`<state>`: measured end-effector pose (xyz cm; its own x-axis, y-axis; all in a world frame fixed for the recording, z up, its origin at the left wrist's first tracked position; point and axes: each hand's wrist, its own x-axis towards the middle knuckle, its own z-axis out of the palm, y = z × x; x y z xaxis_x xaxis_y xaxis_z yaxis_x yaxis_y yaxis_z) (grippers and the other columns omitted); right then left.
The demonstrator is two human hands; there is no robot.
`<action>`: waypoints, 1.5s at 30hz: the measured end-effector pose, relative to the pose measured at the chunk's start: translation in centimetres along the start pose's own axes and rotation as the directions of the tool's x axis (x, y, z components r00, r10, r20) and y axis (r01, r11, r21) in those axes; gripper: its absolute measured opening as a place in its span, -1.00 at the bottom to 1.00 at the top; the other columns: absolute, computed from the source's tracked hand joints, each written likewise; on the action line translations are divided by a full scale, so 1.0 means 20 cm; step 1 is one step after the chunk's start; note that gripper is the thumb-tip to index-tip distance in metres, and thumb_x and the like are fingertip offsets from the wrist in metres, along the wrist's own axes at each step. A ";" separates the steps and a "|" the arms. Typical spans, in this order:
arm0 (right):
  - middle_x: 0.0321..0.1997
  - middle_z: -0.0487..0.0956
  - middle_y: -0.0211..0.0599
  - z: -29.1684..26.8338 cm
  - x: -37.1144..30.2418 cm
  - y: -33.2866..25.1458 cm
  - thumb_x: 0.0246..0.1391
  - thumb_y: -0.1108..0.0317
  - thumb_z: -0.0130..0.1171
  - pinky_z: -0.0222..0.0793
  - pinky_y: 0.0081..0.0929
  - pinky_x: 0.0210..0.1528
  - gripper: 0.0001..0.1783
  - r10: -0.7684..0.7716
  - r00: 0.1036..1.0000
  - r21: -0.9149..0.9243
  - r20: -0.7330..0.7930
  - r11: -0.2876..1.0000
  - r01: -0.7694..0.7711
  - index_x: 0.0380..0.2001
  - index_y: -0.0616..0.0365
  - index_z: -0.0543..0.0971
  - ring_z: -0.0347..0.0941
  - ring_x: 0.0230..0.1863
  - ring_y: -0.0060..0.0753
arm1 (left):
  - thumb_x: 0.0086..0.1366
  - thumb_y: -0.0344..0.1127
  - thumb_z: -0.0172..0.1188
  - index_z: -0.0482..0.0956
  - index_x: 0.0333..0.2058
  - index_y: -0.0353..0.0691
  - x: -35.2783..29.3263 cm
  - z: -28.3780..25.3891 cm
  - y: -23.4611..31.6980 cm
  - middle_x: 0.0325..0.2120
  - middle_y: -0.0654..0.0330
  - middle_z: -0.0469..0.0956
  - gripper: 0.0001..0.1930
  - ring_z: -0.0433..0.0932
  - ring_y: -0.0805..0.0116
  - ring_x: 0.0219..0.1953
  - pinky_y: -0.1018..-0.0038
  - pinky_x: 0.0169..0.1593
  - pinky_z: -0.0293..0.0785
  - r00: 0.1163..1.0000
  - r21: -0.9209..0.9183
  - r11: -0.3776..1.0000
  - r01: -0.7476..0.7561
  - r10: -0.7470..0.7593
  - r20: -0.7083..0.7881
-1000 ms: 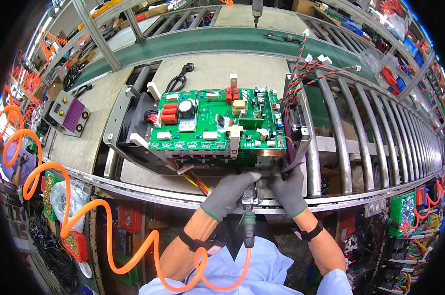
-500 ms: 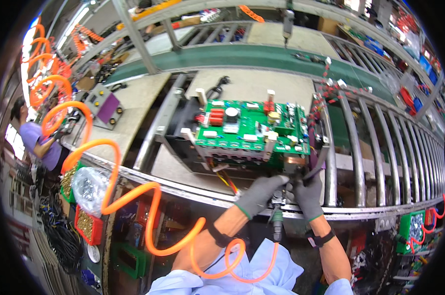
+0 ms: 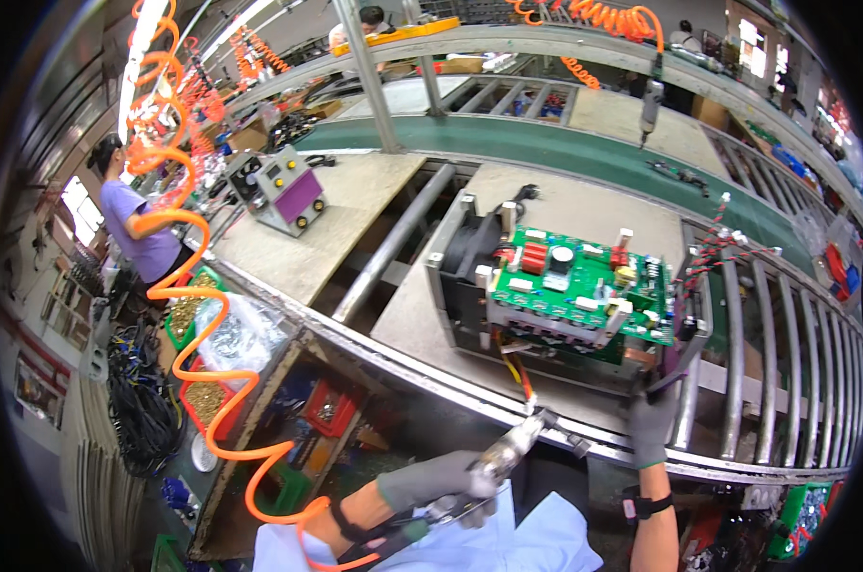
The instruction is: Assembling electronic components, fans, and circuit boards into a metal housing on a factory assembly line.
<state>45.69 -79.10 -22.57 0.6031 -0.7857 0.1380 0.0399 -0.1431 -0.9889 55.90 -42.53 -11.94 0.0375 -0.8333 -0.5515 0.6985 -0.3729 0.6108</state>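
Observation:
In my gloved left hand [image 3: 436, 481] I grip a silver air screwdriver [image 3: 509, 452], held low in front of my body. Its far end points toward the bench edge, and the orange coiled hose [image 3: 217, 372] trails off leftward. Beyond it sits an open device with a green circuit board [image 3: 579, 286] on top, a black fan [image 3: 471, 250] on its left end and a purple end panel [image 3: 684, 355] on its right. My gloved right hand [image 3: 649, 429] is at the front right corner of the device, next to that panel. Its fingers are blurred and partly hidden.
Metal rollers [image 3: 774, 372] run off to the right. A grey box with a purple panel [image 3: 281, 195] rests on a board at the left. Near it are a red bin of screws [image 3: 203, 396] and a plastic bag [image 3: 231, 334]. A person [image 3: 141, 224] stands far left.
My left hand has drawn the air screwdriver back from the device's front right corner, toward my body and left. My right hand stays by that corner. The whole view has shifted leftward.

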 end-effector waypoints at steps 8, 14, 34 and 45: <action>0.42 0.33 0.10 -0.02 -0.15 -0.21 0.14 0.43 0.13 0.13 0.05 0.53 -0.22 -0.663 0.736 -0.499 -0.137 0.688 0.527 0.43 0.41 0.21 0.26 0.48 0.12 | 0.34 -0.02 0.31 0.53 0.09 -0.36 -0.68 -0.32 -0.48 -0.23 -0.01 0.68 -0.46 0.73 0.26 -0.29 0.39 -0.20 0.72 0.802 -0.345 0.894 -0.285 0.025 -0.596; 0.04 0.58 0.12 0.48 -0.38 -0.65 -0.01 0.52 0.18 0.45 0.00 0.15 -0.42 -0.688 0.607 -0.139 0.397 0.608 0.781 0.16 0.30 0.43 0.55 0.05 0.13 | 0.37 -0.20 0.26 0.56 -0.03 -0.28 -0.60 -0.82 -0.39 -0.30 0.22 0.54 -0.68 0.58 0.40 -0.32 0.50 -0.30 0.61 0.833 -0.777 0.316 -0.545 0.311 -0.458; 0.18 0.56 -0.09 2.00 -0.30 -0.34 0.22 -0.08 0.26 0.28 0.05 0.37 -0.45 -0.210 0.331 -0.197 0.920 0.481 0.854 0.07 0.13 0.59 0.41 0.32 -0.05 | 0.41 -0.31 0.16 0.57 -0.25 -0.48 -0.47 -1.75 0.24 -0.44 0.09 0.62 -0.75 0.60 0.36 -0.37 0.46 -0.30 0.58 0.027 0.340 0.673 -0.657 0.472 -0.881; -0.19 0.70 -0.29 2.08 -0.22 -0.23 0.17 -0.06 0.21 0.44 -0.06 0.11 -0.65 -0.267 0.351 -0.208 0.898 0.445 0.871 -0.33 -0.06 0.77 0.58 0.03 -0.17 | 0.51 -0.06 0.06 0.57 -0.01 -0.31 -0.45 -1.68 0.24 0.06 -0.05 0.62 -0.61 0.58 0.01 0.14 0.24 0.08 0.62 -0.002 0.400 0.629 -0.666 0.535 -0.845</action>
<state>75.95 -49.85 -20.85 0.9159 0.3031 0.2632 0.3776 -0.8732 -0.3082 82.86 -23.09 -23.13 0.9774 0.1473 -0.1519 0.1285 0.1572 0.9792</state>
